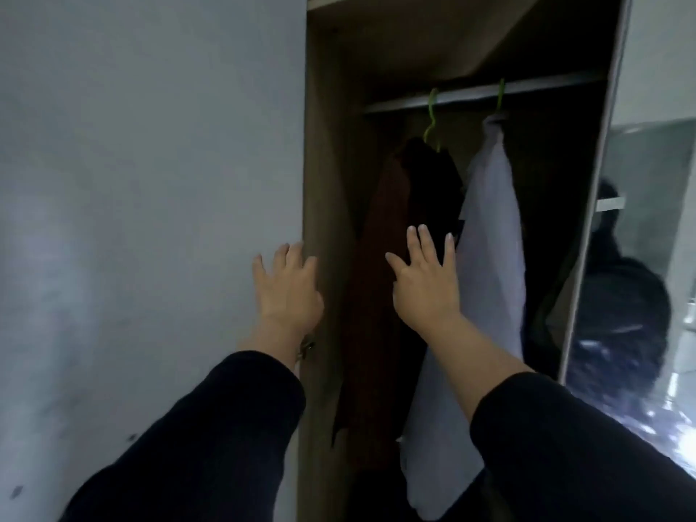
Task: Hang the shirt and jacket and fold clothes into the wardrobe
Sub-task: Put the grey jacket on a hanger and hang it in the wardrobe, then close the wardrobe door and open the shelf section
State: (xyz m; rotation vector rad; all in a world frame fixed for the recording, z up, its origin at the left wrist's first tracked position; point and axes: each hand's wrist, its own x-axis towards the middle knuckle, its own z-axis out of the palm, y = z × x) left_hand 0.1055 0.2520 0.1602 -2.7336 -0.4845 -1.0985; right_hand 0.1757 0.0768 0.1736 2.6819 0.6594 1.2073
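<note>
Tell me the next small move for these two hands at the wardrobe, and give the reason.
Probably draw both hands back out of the opening. The dark jacket and the pale shirt both hang on green hangers from the rail. The right hand is open with fingers spread, gripping nothing, and the left hand lies flat on the door edge. Hanging looks finished, so the folding would follow.

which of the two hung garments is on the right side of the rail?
The pale lavender shirt, hanging just right of the right hand. The other, a dark brown-and-black jacket, hangs left of it.
</note>
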